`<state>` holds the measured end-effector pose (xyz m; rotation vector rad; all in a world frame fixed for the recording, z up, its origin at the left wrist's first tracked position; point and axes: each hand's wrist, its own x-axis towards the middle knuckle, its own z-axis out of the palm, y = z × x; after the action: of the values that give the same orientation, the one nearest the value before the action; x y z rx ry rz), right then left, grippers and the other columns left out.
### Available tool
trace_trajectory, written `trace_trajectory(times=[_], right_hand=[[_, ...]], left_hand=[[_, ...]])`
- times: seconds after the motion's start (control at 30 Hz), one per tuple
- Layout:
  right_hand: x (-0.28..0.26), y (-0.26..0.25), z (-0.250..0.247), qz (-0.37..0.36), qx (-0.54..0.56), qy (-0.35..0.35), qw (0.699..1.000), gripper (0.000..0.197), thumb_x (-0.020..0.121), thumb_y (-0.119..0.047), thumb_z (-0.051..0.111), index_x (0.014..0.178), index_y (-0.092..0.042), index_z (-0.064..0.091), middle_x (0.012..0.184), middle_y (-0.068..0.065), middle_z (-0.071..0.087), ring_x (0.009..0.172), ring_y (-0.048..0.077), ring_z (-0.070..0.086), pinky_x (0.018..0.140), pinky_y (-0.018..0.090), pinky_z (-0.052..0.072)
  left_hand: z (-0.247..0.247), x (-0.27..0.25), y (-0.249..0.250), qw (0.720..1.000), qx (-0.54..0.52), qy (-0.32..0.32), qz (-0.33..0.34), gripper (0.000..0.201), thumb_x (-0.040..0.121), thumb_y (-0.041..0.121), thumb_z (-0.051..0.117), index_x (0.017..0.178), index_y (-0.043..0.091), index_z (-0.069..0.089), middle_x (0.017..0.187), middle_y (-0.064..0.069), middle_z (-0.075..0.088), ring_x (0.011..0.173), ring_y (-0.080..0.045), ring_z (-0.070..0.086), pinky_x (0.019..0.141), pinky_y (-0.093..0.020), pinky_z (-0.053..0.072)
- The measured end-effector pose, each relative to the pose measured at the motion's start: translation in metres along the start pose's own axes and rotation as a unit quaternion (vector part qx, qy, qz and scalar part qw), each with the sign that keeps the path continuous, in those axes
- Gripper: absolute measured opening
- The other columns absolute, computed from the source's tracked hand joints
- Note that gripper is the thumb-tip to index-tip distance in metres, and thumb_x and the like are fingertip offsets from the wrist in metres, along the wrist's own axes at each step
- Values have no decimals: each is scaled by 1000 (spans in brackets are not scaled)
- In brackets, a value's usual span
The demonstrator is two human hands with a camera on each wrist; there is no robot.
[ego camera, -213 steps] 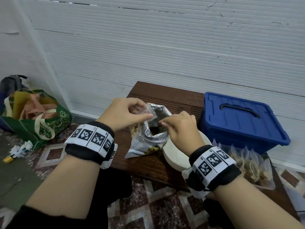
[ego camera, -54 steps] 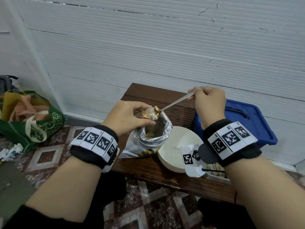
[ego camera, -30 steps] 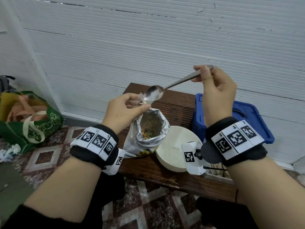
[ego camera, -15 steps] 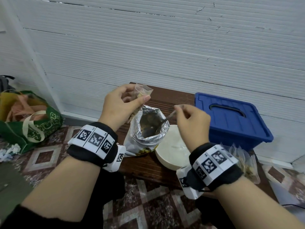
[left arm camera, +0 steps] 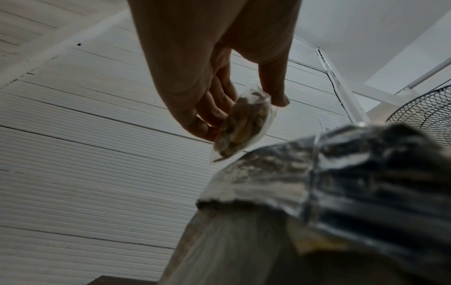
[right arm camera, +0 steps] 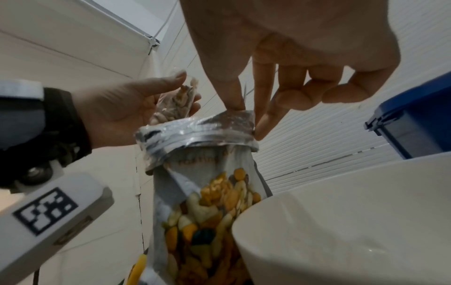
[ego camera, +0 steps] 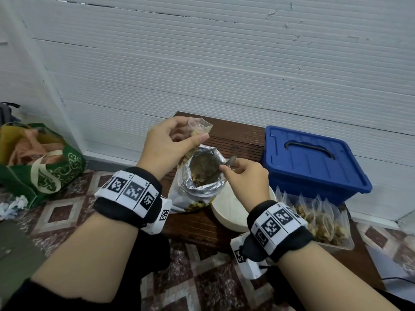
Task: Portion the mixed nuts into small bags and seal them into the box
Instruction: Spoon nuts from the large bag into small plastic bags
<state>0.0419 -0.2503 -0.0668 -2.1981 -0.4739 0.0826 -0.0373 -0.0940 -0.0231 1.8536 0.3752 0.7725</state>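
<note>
My left hand (ego camera: pixel 193 131) holds a small clear bag (ego camera: pixel 200 128) partly filled with nuts, pinched between thumb and fingers above the open foil nut bag (ego camera: pixel 203 176). The same small bag (left arm camera: pixel 244 123) hangs from the left hand (left arm camera: pixel 241 115) in the left wrist view. At the foil bag's right rim my right hand (ego camera: pixel 224 168) pinches the spoon (ego camera: pixel 231 161) by its handle, with the bowl end hidden inside. The right hand (right arm camera: pixel 246 115) meets the rim of the foil bag (right arm camera: pixel 195 131). The blue box (ego camera: pixel 310 160) stands lidded at the right.
A white bowl (ego camera: pixel 226 212) sits beside the foil bag on the dark wooden bench (ego camera: pixel 238 135). A clear tray (ego camera: pixel 341 243) with several filled small bags lies in front of the box. A green shopping bag (ego camera: pixel 45 167) is on the tiled floor at the left.
The right hand came down from beside the small bag and put the spoon into the foil bag. The left hand lifted the small bag a little higher.
</note>
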Motion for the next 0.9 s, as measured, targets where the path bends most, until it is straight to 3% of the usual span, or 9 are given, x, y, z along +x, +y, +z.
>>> trace_trajectory(times=[0.13, 0.23, 0.43, 0.53, 0.7, 0.9], right_hand=[[10, -5, 3, -5, 25, -1, 1000, 11, 85, -30, 69, 74, -28, 69, 70, -9, 64, 87, 19, 63, 88, 46, 49], [21, -10, 6, -10, 35, -1, 999, 11, 84, -27, 69, 73, -26, 71, 71, -7, 66, 89, 23, 63, 89, 50, 47], [40, -20, 9, 5, 76, 12, 997, 8, 86, -18, 68, 86, -18, 76, 82, 2, 72, 86, 18, 65, 83, 34, 53], [43, -22, 11, 16, 100, 25, 995, 9, 85, -14, 68, 88, -13, 76, 83, 4, 72, 85, 17, 65, 86, 35, 53], [47, -22, 12, 9, 94, 44, 995, 9, 86, -16, 67, 88, -14, 75, 83, 4, 72, 87, 19, 65, 88, 39, 52], [46, -19, 7, -1, 31, 19, 999, 17, 84, -36, 69, 95, -23, 73, 83, -9, 64, 96, 18, 61, 96, 48, 44]], left_hand=[[1, 0, -1, 1000, -2, -2, -3, 38, 70, 28, 81, 105, 21, 69, 100, 9, 71, 88, 1, 66, 77, -12, 52], [-1, 1, -3, 1000, -5, 2, -9, 43, 69, 29, 81, 109, 17, 69, 100, 7, 71, 91, -4, 67, 80, -16, 54], [-6, 4, -5, 1000, -1, 2, -15, 47, 70, 32, 80, 112, 17, 68, 102, 6, 71, 94, -4, 66, 82, -18, 54], [-8, 5, -6, 1000, 2, 3, -16, 44, 72, 29, 79, 113, 16, 67, 102, 6, 71, 92, -1, 66, 79, -14, 53], [-9, 5, -7, 1000, 2, 3, -11, 41, 72, 28, 80, 110, 18, 69, 99, 7, 71, 91, 0, 66, 80, -14, 53], [-4, 3, -5, 1000, 0, -15, -3, 38, 71, 26, 81, 107, 22, 70, 98, 7, 71, 88, 1, 65, 77, -10, 50]])
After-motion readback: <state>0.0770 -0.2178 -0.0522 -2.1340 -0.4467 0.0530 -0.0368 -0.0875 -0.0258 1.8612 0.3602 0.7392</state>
